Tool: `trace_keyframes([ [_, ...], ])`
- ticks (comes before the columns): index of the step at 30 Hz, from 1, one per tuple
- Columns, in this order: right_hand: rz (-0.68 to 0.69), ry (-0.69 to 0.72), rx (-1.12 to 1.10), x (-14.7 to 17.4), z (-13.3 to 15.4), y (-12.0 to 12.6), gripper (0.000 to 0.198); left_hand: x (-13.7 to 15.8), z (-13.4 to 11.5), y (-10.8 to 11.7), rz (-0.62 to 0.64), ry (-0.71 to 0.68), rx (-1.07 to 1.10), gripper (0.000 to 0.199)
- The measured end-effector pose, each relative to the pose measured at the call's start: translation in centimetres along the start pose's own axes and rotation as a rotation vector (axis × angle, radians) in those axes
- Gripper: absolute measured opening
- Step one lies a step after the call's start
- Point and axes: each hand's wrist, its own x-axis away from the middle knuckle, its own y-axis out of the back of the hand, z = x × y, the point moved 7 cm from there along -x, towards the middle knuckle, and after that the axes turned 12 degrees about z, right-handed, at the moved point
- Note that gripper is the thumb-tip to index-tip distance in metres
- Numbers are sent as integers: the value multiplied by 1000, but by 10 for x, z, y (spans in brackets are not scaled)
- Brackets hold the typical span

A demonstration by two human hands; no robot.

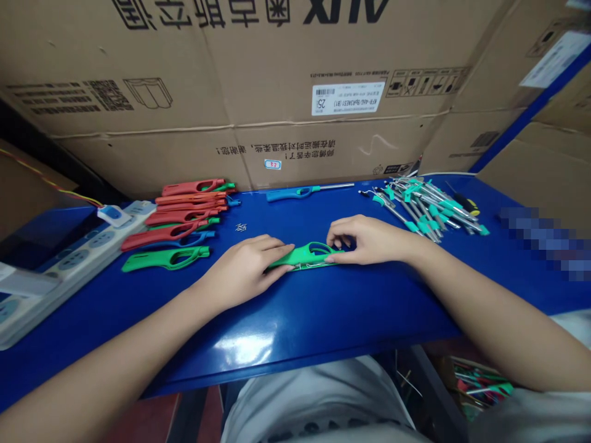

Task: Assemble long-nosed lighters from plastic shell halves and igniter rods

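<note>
1. Near the middle of the blue table [300, 307], a green handle casing [307, 253] lies lengthwise from left to right, its looped trigger opening toward the right. A gap along its near edge shows pale, thin parts within.
2. At the casing's left end, the left hand [252, 267] grasps it between thumb and fingers.
3. At its right end, the right hand [367, 240] has thumb and fingertips on the casing, the other fingers curled above; how firmly it grips, I cannot tell.
4. Just beyond the left hand lies a little cluster of small metal pieces [241, 227], too small to make out.
5. Farther left, red, orange, blue and green handles [182, 215] lie in a row, a green one [161, 259] nearest.
6. On the far side, a blue lighter [289, 194] with a metal tube lies lengthwise.
7. To the far right sits a heap of metal tubes with teal fittings [425, 206], beside a yellow-and-black tool handle [466, 203].
8. Along the left edge runs a white power strip [95, 246] with a plug [113, 215] in it.
9. Behind everything stands a large printed cardboard box [277, 126].
</note>
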Motion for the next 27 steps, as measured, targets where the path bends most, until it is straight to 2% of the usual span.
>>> trace_keyframes([
  [7, 92, -7, 143, 3, 3, -4, 23, 0, 3, -4, 81, 21, 56, 37],
  [23, 136, -39, 223, 5, 14, -3, 23, -1, 4, -7, 103, 39, 79, 36],
  [27, 141, -55, 279, 3, 17, -6, 24, 0, 0, -8, 114, 41, 17, 34],
])
